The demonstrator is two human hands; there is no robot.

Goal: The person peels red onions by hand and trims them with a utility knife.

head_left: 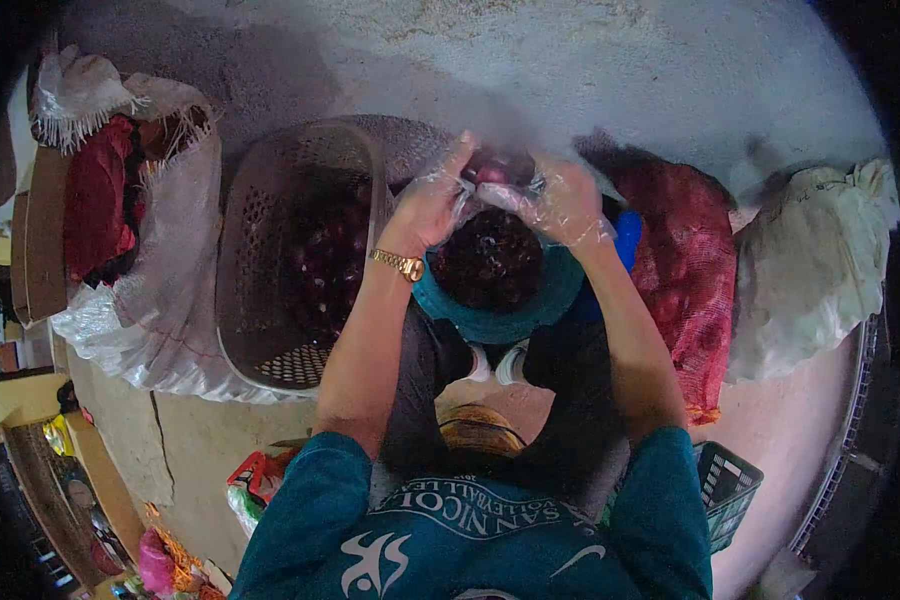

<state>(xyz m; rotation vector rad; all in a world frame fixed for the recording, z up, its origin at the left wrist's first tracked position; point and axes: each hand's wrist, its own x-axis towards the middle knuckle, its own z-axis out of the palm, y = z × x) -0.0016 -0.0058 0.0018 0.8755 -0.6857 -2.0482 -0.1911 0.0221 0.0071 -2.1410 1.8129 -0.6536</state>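
Both hands wear thin clear plastic gloves and meet above a teal basin. Between their fingers is a dark red onion. My left hand, with a gold watch at its wrist, grips the onion from the left, its index finger pointing upward. From the right, my right hand closes on the same onion, its fingers partly blurred. Dark onions or loose onion skins fill the basin below. Left of the basin, a grey perforated plastic basket holds several red onions.
A red mesh sack of onions stands on the right beside a white woven sack. An opened white sack is at far left. A wall lies ahead. Behind my right arm sits a dark green crate.
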